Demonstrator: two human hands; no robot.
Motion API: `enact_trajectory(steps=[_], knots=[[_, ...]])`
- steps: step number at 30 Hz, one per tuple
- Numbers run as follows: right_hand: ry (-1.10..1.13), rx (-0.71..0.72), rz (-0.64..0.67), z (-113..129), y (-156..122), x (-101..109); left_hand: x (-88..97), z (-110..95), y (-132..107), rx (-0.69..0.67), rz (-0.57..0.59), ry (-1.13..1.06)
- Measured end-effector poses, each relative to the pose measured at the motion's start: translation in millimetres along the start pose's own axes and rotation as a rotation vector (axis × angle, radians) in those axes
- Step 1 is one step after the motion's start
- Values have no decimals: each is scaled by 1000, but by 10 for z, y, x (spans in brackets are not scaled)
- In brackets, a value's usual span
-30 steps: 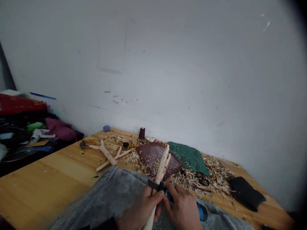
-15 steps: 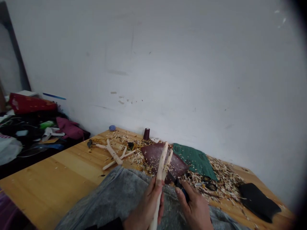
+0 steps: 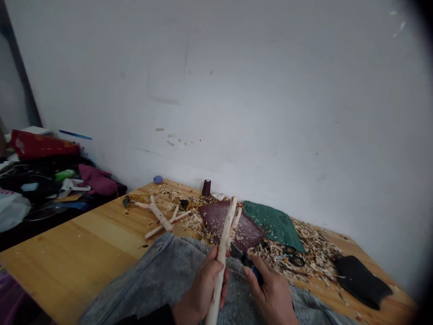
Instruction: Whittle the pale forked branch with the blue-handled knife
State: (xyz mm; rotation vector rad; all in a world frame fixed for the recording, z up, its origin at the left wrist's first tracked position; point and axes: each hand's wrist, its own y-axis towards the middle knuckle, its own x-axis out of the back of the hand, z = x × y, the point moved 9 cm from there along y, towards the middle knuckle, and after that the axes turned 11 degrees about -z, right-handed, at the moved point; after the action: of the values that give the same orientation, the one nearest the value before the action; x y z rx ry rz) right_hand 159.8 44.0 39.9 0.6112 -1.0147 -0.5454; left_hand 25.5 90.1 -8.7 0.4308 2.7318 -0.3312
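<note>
A pale, peeled forked stick (image 3: 224, 246) stands tilted over my lap, its two prongs pointing away from me. My left hand (image 3: 204, 284) is wrapped round its shaft below the fork. In my right hand (image 3: 270, 289) is a knife (image 3: 248, 262) with a dark handle; its dark blade reaches to the right side of the stick near the fork. Whether the edge touches the wood, I cannot tell. Under both hands lies a grey cloth (image 3: 169, 275) dotted with small shavings.
More peeled forked sticks (image 3: 158, 214) lie at the left of the wooden table (image 3: 77, 253). Wood shavings (image 3: 318, 248) surround a maroon sheet (image 3: 216, 216), green cloth (image 3: 274, 223), scissors (image 3: 294, 258) and black pad (image 3: 363, 280). A thread spool (image 3: 206, 188) stands by the wall.
The knife and my right hand have shifted slightly left, with the blade now closer to the fork. The stick has moved a little left and upward in my left hand.
</note>
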Motion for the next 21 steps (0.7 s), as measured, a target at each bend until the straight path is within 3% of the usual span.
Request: enact_trajectory(steps=[4, 8, 13, 21], knots=[[-29, 27, 78, 36, -3, -64, -9, 18, -4, -2, 16, 55], [-66, 137, 145, 150, -35, -159, -60, 30, -21, -91, 77, 243], [-168, 221, 71, 237, -63, -132, -93, -1, -29, -194, 114, 344], [-267, 275, 7, 308, -56, -66, -102, 5, -61, -137, 95, 393]])
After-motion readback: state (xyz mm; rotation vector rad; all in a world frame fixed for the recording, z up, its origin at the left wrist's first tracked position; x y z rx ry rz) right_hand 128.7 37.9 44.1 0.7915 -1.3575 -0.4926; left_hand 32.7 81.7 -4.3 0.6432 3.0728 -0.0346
